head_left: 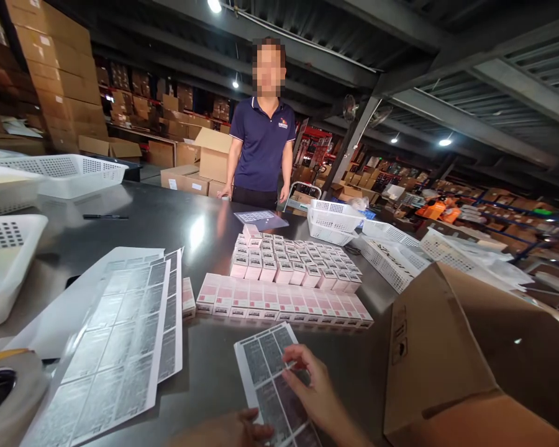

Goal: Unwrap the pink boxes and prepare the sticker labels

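Note:
A small sheet of printed labels (266, 366) lies on the dark metal table (168, 223) at the near edge. My right hand (310, 388) rests on it, fingertips pinching at a label near the sheet's middle. My left hand (233, 428) holds the sheet's lower edge at the bottom of the frame. Just beyond the sheet lies a row of pink and white small boxes (284, 303). Behind it stands a block of several more small boxes (293, 262).
Larger label sheets (121, 347) lie at my left. An open cardboard carton (466, 360) stands at my right. White plastic baskets (60, 174) sit on the left and right. A person in a dark polo shirt (262, 146) stands across the table. A pen (105, 216) lies far left.

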Available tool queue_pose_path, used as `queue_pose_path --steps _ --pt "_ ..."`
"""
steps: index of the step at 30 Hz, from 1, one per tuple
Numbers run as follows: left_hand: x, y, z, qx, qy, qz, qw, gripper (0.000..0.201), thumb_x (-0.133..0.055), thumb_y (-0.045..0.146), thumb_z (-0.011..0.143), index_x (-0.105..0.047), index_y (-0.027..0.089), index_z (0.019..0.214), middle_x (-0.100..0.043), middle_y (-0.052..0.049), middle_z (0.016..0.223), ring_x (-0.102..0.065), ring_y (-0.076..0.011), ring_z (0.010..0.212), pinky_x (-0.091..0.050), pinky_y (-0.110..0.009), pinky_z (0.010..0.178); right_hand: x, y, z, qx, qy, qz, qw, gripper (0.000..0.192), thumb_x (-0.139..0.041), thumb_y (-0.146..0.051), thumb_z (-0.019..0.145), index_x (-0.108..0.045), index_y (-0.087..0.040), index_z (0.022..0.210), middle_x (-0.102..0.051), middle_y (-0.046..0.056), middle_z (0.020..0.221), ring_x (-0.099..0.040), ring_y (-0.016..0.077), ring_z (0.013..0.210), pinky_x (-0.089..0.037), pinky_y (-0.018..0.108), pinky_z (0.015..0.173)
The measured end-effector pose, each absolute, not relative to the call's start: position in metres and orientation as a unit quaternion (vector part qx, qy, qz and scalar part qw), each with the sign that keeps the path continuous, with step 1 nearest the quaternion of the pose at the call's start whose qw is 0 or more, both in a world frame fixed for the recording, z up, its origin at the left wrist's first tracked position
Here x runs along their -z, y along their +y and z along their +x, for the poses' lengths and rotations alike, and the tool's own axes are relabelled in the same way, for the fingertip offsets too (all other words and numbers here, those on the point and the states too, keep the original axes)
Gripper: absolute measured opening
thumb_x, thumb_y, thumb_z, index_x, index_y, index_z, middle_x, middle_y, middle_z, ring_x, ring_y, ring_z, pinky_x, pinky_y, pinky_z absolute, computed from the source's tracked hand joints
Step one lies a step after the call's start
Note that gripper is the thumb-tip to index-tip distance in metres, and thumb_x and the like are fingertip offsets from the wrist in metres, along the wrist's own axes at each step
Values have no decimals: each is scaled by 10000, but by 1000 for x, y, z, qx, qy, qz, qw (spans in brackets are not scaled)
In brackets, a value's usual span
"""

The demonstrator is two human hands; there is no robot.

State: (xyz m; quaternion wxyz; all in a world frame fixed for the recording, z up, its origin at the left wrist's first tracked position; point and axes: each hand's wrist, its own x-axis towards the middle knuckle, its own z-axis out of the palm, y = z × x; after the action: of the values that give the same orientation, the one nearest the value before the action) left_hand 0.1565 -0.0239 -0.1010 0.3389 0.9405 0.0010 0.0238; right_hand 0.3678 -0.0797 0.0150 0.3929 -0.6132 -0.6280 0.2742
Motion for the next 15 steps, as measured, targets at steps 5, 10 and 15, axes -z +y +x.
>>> queue_pose_path --steps 5,10,15 --pt "100 -28 163 -2 31 937 347 411 -522 496 956 -643 304 1298 -644 -43 1345 -498 -273 1367 -293 -425 1224 -12 -77 371 -300 -604 -604 424 344 -659 -501 832 -716 -187 960 -737 89 917 -682 253 845 -538 357 748" --pt "57 -40 148 28 19 914 404 522 -610 509 886 -643 219 1319 -639 -105 1347 -507 -291 1361 -303 -437 1216 -9 -74 374 -330 -559 -612 452 385 -697 -544 802 -717 -167 876 -731 75 822 -669 215 749 -530 331 694" --pt "8 -47 128 -39 85 881 464 557 -737 353 775 -664 156 1291 -586 -165 1405 -442 -310 1415 -187 -522 1245 -5 -71 375 -365 -517 -614 471 430 -790 -549 683 -719 -183 895 -718 34 823 -654 182 760 -533 300 696"
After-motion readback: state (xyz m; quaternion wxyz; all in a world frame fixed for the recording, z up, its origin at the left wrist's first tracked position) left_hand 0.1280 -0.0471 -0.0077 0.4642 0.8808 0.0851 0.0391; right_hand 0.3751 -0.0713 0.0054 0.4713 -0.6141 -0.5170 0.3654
